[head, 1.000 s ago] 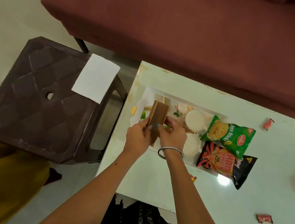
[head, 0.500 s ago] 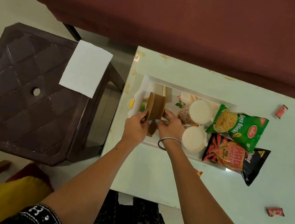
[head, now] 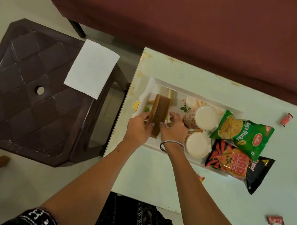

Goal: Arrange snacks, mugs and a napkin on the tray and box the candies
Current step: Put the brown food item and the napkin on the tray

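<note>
Brown box (head: pixel 160 112) stands on edge over the left end of the tray (head: pixel 196 92), long axis running away from the person, open side facing left. Tray holds two mugs (head: pixel 204 117), one behind the other; green snack bag (head: pixel 242 135) and black snack bag (head: pixel 237 164) lie over its right rim. Left hand (head: pixel 138 128) grips the box's near left edge. Right hand (head: pixel 173 130) steadies its right side, fingers half curled. Red candies (head: pixel 275 219) scattered on the tabletop (head: pixel 152 176). White napkin (head: pixel 92 68) lies on the brown stool (head: pixel 29 92).
</note>
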Motion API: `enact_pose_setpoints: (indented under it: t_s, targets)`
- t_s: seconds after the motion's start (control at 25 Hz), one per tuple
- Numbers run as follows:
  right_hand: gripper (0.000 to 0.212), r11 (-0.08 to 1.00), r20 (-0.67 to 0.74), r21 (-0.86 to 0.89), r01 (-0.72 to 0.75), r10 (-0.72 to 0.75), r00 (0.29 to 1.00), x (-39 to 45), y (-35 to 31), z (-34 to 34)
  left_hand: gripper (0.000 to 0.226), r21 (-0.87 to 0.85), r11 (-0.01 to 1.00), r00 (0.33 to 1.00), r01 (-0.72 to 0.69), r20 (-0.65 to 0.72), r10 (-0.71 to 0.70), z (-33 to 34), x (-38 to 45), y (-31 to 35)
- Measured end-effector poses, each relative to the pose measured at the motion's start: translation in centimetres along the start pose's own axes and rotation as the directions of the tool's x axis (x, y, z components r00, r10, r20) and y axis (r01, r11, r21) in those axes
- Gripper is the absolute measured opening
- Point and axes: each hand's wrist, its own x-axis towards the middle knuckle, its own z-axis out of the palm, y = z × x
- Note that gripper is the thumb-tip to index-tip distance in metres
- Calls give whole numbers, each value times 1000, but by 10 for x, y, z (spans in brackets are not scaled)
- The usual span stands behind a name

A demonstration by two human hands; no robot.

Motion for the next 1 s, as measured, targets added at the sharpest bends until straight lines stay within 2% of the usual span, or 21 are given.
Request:
enact_pose_setpoints:
  t_s: [0.12,0.2,0.32,0.44,0.56,0.72,0.8,0.88,0.96,1.0]
  targets:
    - [38,997,-154,-11,74,-75,985,-8,-16,3,31,-69,996,994,-59,-91,52,-29,-7,3]
    - [31,993,-180,65,102,-89,980,-14,-38,10,22,-92,988,971,-128,-214,106,-60,-10,1]
    - [26,978,-41,201,55,-47,998,-19,-73,29,13,-82,979,882,-188,-452,131,-114,-8,-2]
    - [31,962,138,273,-24,-14,990,-24,-105,59,15,-61,987,797,-148,-598,83,-164,3,-5]
    - [38,965,176,252,-73,29,984,-25,-130,88,25,-34,997,794,-63,-608,29,-194,19,-9]
    - [47,952,171,252,-171,130,977,-19,-145,116,47,162,982,884,95,-467,-8,-213,41,-13]
    - [50,937,188,269,-223,176,966,-14,-147,126,54,231,962,906,147,-421,-38,-217,49,-14]
    - [42,909,218,316,-271,208,954,-11,-147,132,57,263,946,908,191,-414,-68,-217,55,-13]
    - [25,906,240,332,-262,187,953,-10,-148,137,60,273,930,900,247,-421,-115,-216,60,-14]
    - [24,915,248,318,-248,172,953,-10,-149,139,60,262,926,898,272,-414,-147,-215,62,-14]
